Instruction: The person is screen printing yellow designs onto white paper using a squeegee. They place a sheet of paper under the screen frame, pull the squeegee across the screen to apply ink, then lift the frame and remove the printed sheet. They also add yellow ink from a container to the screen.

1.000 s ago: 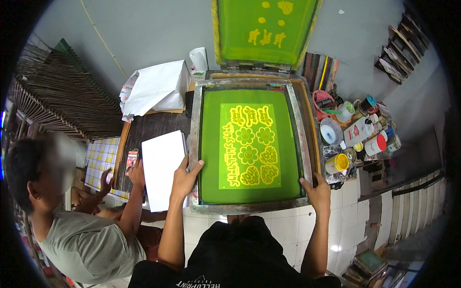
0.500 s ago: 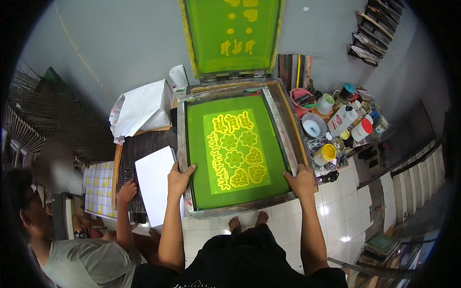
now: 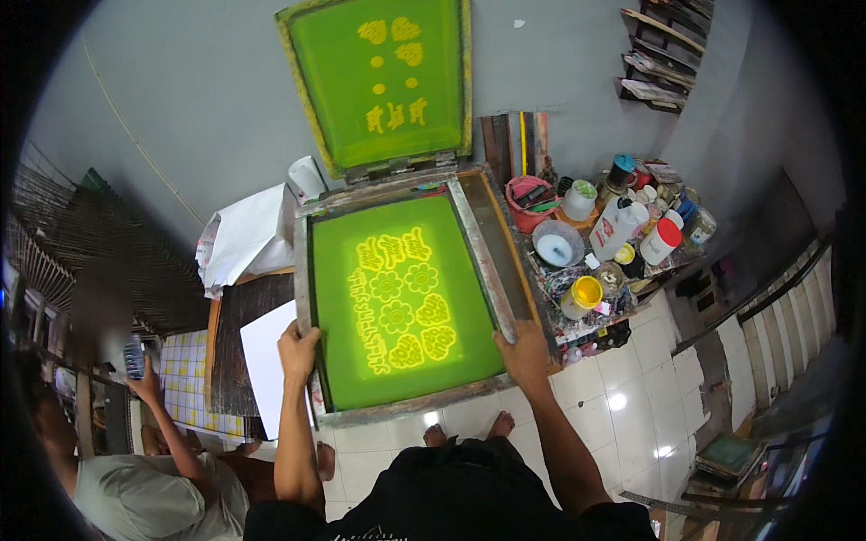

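The left hand (image 3: 297, 353) and right hand (image 3: 525, 355) had their fingers clasped round the near left and right sides of the screen (image 3: 388, 389), above the table (image 3: 236, 361). The bright patch (image 3: 409, 297) behind its yellow design (image 3: 397, 316) had just blurred, suggesting the screen was lifting.

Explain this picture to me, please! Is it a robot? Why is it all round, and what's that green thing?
There's no robot here, just a person using two bare hands. The camera sits on their head and looks down. Its very wide lens makes the picture round and bends straight lines.

The left hand and right hand hold a big frame by its sides. Inside it is a green sheet with yellow flowers and other shapes. Another green screen stands up behind.

White paper lies on the dark table at left. On the right are a bottle, a bowl and a yellow-topped tub.
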{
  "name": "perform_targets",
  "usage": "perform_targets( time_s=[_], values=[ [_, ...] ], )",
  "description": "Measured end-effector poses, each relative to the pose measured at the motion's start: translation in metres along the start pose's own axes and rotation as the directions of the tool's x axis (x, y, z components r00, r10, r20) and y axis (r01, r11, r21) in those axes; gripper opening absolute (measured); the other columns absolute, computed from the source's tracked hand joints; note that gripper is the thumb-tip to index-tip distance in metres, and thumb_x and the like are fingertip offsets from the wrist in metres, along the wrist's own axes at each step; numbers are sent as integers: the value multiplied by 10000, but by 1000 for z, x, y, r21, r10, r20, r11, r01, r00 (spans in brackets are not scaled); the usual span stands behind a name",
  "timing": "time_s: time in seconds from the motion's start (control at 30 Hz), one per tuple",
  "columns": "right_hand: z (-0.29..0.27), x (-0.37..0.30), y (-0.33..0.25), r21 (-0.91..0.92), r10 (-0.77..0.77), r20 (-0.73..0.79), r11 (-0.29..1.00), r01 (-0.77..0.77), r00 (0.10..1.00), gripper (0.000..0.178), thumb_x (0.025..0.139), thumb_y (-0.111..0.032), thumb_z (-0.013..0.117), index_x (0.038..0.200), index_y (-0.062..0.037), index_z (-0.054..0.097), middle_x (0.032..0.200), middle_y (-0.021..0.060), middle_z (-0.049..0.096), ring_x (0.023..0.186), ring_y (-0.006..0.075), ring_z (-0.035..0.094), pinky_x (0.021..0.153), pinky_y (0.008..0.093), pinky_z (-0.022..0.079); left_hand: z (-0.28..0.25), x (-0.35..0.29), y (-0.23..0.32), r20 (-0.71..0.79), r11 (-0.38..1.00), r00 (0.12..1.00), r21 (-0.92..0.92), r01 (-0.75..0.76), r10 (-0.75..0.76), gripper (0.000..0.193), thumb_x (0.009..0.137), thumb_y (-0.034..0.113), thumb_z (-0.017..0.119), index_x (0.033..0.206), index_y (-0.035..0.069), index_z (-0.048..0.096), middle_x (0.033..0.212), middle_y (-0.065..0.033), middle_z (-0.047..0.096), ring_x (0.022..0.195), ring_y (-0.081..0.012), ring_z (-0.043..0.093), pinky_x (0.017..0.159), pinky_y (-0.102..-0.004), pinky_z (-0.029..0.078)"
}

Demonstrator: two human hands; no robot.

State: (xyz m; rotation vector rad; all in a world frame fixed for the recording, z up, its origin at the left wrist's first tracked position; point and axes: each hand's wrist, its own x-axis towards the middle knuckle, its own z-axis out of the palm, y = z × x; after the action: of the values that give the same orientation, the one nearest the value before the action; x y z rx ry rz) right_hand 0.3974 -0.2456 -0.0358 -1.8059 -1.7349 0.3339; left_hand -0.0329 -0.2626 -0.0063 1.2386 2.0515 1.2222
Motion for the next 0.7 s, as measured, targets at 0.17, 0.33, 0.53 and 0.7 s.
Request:
perform_targets(
  time_s=[0.17, 0.33, 0.53, 0.7],
  values=[
    [-52, -18, 9, 334, 101, 19, 937, -102, 995, 455, 916, -287, 734, 1214, 49, 664, 1130, 266, 682, 1010, 374, 690, 899, 462, 532, -22, -45, 79, -28, 993, 998, -102, -56, 53, 429, 853, 61, 649, 1254, -90, 654, 1059, -109, 730, 911, -156, 670, 834, -299, 531],
    [-154, -54, 110, 944, 229, 51, 306, -122, 972, 549, 981, -366, 643, 1378, 5, 564, 1253, 147, 648, 1086, 251, 654, 953, 387, 530, 19, -72, 190, 63, 874, 968, -448, -189, 242, 601, 820, 10, 631, 1412, -61, 561, 1253, -111, 681, 1082, -182, 663, 968, -298, 500],
    [-171, -156, 144, 745, 108, -4, 663, -69, 994, 855, 833, -104, 840, 1552, -61, 379, 1541, 112, 441, 1404, 244, 422, 1167, 447, 368, 183, -106, 293, 324, 735, 889, -678, -20, 323, 703, 800, -14, 706, 1476, -8, 514, 1277, -89, 660, 1113, -181, 637, 991, -327, 502],
    [-186, -181, 165, 864, 708, -130, -263, 430, 695, 585, 846, -176, 741, 1375, -17, 548, 1313, 147, 624, 1183, 315, 609, 1042, 458, 506, 286, -208, 372, 360, 627, 759, -775, -80, 543, 817, 839, -28, 734, 1571, -13, 370, 1421, -121, 590, 1189, -194, 626, 1051, -334, 475]
  ],
)
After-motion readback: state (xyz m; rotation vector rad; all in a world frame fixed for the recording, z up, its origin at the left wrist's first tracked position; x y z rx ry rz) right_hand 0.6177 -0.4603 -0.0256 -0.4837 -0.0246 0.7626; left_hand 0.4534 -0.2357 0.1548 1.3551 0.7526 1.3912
